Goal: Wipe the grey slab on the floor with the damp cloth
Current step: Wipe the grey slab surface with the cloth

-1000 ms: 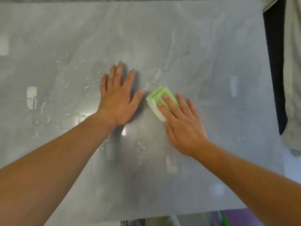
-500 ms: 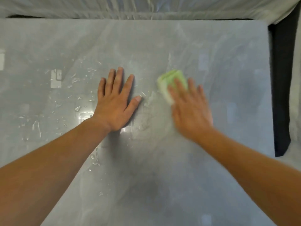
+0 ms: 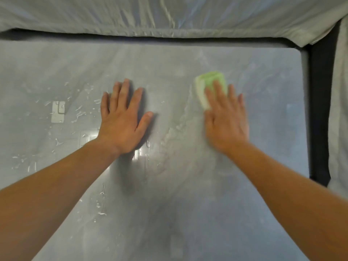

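The grey slab (image 3: 169, 213) fills most of the view, glossy and wet, with water droplets on its left half and a smeared wet streak in the middle. A folded light-green cloth (image 3: 207, 85) lies on the slab right of centre. My right hand (image 3: 226, 119) presses flat on the cloth with straight fingers; the cloth's far end sticks out past my fingertips. Left of it, my left hand (image 3: 122, 119) rests flat on the bare slab, fingers spread.
Crumpled grey plastic sheeting (image 3: 169, 16) lies beyond the slab's far edge. A dark gap (image 3: 320, 110) runs along the slab's right edge, with more pale sheeting (image 3: 339, 129) past it.
My right hand has slid the green cloth away from me and to the right, leaving a wet streak. My left hand has stayed planted. The view has tilted forward, showing the slab's far edge.
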Motion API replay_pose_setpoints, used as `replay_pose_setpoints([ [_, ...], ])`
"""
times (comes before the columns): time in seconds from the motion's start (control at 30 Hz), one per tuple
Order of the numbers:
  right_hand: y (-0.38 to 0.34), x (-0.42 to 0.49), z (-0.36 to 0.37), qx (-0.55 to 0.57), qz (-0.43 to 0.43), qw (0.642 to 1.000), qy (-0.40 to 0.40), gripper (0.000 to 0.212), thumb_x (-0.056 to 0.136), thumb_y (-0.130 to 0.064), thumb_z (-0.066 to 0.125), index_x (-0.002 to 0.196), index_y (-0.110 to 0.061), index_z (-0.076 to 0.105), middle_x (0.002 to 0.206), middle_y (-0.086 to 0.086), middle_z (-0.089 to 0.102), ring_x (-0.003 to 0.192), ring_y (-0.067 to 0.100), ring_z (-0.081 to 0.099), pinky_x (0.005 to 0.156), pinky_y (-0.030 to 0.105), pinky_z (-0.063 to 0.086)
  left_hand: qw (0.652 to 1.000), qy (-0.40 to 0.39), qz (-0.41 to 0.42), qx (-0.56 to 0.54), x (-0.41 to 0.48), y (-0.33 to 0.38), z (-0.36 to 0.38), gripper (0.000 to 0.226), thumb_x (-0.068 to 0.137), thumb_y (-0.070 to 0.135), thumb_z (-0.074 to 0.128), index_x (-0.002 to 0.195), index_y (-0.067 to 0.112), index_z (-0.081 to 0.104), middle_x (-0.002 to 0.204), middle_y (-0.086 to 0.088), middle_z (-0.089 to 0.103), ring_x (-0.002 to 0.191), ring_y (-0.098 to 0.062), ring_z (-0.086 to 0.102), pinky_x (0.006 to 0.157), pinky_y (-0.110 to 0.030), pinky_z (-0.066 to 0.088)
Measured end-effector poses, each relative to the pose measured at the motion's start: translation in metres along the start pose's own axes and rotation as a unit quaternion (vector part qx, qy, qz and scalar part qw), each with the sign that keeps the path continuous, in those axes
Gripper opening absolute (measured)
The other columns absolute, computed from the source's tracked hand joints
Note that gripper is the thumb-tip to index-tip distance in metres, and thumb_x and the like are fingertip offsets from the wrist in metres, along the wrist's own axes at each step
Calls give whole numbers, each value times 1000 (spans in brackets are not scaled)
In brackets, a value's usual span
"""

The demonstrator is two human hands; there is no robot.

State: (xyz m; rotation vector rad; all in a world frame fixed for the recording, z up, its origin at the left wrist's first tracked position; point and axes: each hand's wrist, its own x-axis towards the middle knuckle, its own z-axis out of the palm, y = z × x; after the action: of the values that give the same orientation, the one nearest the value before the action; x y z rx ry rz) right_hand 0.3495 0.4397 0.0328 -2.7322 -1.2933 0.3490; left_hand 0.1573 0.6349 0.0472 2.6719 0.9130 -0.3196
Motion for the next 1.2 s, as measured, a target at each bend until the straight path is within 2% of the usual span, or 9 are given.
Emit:
replay_pose_setpoints([
  [0.07,4,33,-8,31,114,993,18,60,101,-34,31,159,-29,15,168,-2,6,154,34,4,124,50,4,1000,-11,-13,8,18,-3,-2,75,96,66,8,159,27,-2,166,-7,-18,151,-25,-24,121,-51,-14],
  [0.13,-16,33,-6,28,121,992,26,61,101,-33,30,159,-27,13,168,0,5,153,36,2,124,52,6,999,-35,-17,8,29,-3,-4,79,93,70,5,158,28,-6,165,-7,-22,150,-25,-26,120,-52,-14],
  [0.27,-51,-32,10,-12,-118,993,-23,59,100,-33,36,157,-26,23,167,0,14,153,37,9,123,55,9,998,-61,-20,7,35,-6,-4,85,88,77,3,157,31,-12,163,-7,-28,148,-25,-31,119,-53,-16],
  [0.33,-34,-21,7,-18,-158,986,-40,59,99,-33,37,156,-27,26,166,0,19,152,37,14,123,56,9,997,-78,-16,-2,35,-7,-8,87,86,79,3,157,32,-14,162,-6,-31,147,-24,-33,118,-53,-18],
  [0.53,-33,83,-10,12,122,992,23,61,102,-32,29,159,-26,7,169,-1,0,154,34,-1,125,49,1,996,-87,-2,-16,33,-7,-12,90,83,81,0,156,31,-16,161,-7,-34,145,-24,-37,117,-52,-21],
  [0.73,-81,59,2,-52,-189,979,-48,63,98,-32,32,159,-26,16,168,0,11,153,36,9,123,56,8,994,-68,17,-90,31,-11,-14,95,84,79,6,157,22,-16,163,-2,-29,147,-19,-34,117,-48,-22],
  [0.93,-90,110,-6,12,79,997,20,61,102,-30,29,160,-25,8,169,0,0,154,34,0,124,50,3,979,-45,27,-197,27,-19,-16,94,89,72,15,156,15,-17,166,2,-19,149,-10,-28,119,-41,-21],
  [1.13,-108,61,5,-36,-156,986,-46,60,101,-33,32,158,-25,18,168,1,11,153,36,10,123,54,8,983,17,24,-180,3,-33,-25,82,98,61,20,159,12,-4,168,-7,-6,154,-19,-12,124,-41,-8],
  [1.2,-89,81,0,-35,-113,992,-34,60,100,-32,33,158,-27,20,167,1,13,152,37,13,123,54,8,992,17,22,-124,-10,-43,-22,80,97,63,14,160,16,2,168,-8,-6,154,-23,-15,123,-42,-12],
])
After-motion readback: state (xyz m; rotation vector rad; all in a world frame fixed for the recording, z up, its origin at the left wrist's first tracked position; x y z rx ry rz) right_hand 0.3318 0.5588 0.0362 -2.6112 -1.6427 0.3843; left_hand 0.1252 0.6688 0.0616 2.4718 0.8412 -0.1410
